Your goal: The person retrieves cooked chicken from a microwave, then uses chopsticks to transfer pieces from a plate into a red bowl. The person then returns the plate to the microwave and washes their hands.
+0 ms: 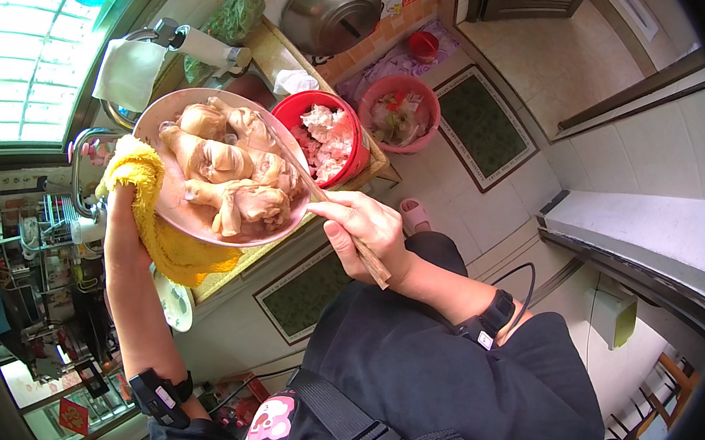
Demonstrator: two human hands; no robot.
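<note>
My left hand [128,174], mostly hidden by a yellow cloth [181,257], holds a large pale bowl [164,200] by its left side through the cloth. In the bowl lie several pieces of pale cooked meat [223,161], which look like poultry legs. My right hand [367,231] grips wooden chopsticks [370,264]; their far ends rest over the meat at the bowl's right side. Just behind the bowl stands a red bucket [360,150] with pinkish-white crumpled stuff [329,134] in it.
A chrome faucet [78,165] stands left of the bowl by the window. A pink basin [422,140] of scraps sits on the floor beyond the counter [274,47]. Behind are a green plastic bag [239,15] and a steel wok [332,12]. A plate [179,308] lies below the cloth.
</note>
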